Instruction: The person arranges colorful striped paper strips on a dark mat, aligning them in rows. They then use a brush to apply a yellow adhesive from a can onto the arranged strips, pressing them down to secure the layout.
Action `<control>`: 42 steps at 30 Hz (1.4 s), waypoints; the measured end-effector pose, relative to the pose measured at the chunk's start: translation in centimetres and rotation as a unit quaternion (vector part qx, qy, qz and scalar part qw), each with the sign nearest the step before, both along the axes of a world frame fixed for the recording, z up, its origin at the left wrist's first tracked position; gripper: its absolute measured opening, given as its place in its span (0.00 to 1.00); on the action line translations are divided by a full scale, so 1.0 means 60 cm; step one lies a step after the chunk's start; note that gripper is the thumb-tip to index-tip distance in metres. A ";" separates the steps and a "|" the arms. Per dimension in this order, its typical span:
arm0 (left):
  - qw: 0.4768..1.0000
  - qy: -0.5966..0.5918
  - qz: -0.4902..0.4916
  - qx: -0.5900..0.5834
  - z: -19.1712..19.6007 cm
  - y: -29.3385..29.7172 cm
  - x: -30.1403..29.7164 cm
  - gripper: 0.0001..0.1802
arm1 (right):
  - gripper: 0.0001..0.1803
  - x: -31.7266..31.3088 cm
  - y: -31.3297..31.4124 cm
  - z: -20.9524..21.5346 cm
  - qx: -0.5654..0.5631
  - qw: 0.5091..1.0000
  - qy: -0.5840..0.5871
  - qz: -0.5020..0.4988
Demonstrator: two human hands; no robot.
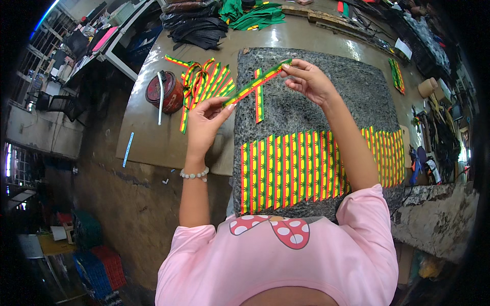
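Observation:
Between my two hands a green, yellow and red ribbon strip [258, 84] is stretched at a slant above the dark speckled mat [316, 86]. My left hand [206, 120] pinches its lower end, over the mat's left edge. My right hand [309, 81] pinches the upper end between thumb and fingertips. Beneath the held strip, a single similar strip [259, 109] lies upright on the mat. Closer to me, a long row of matching strips [291, 171] with leaf patterns lies side by side; my right forearm hides part of it.
Left of the mat, a loose pile of strips [204, 84] lies beside a dark red tin [171, 94] with a white stick [160, 102] against it. Black strips [196, 33] and green strips [255, 18] are heaped at the far side. A blue-white ruler-like strip [128, 149] lies near the table's left edge.

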State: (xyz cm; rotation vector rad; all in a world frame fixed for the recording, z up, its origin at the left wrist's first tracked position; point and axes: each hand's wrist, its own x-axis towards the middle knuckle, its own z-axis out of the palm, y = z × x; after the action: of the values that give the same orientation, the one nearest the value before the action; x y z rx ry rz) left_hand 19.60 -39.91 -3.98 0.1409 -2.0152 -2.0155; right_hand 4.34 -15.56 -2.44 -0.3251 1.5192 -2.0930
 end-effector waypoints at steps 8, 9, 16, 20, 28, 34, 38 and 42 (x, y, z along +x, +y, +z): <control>0.936 0.198 0.024 -0.289 -0.028 0.050 -0.015 0.09 | 0.17 -0.072 -0.005 -0.063 0.043 0.999 -0.032 0.009; 0.908 0.240 0.013 -0.343 -0.033 0.055 -0.019 0.09 | 0.17 -0.081 -0.009 -0.069 0.099 0.995 0.006 0.022; 0.840 0.246 -0.064 -0.479 -0.070 0.073 -0.040 0.07 | 0.19 -0.138 -0.052 -0.113 0.309 0.905 0.292 0.018; 0.840 0.226 -0.090 -0.485 -0.086 0.086 -0.043 0.09 | 0.18 -0.156 -0.067 -0.138 0.319 0.882 0.346 -0.011; 0.903 0.117 -0.074 -0.407 -0.078 0.078 -0.050 0.12 | 0.17 -0.161 -0.063 -0.143 0.314 0.889 0.332 -0.011; 0.887 0.102 -0.081 -0.443 -0.072 0.085 -0.071 0.10 | 0.19 -0.169 -0.063 -0.157 0.334 0.880 0.337 -0.036; 0.882 0.131 -0.079 -0.446 -0.070 0.092 -0.072 0.06 | 0.15 -0.173 -0.066 -0.159 0.290 0.891 0.348 -0.035; 0.876 0.179 -0.060 -0.443 -0.076 0.092 -0.051 0.06 | 0.12 -0.157 -0.073 -0.154 0.287 0.887 0.359 -0.043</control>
State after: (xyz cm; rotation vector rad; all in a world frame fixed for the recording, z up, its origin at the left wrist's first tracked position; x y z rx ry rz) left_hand 16.57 -34.41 -8.56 -0.5169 -2.4745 -0.8810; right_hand -5.11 -19.93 -11.69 -0.8767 2.5242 -1.5197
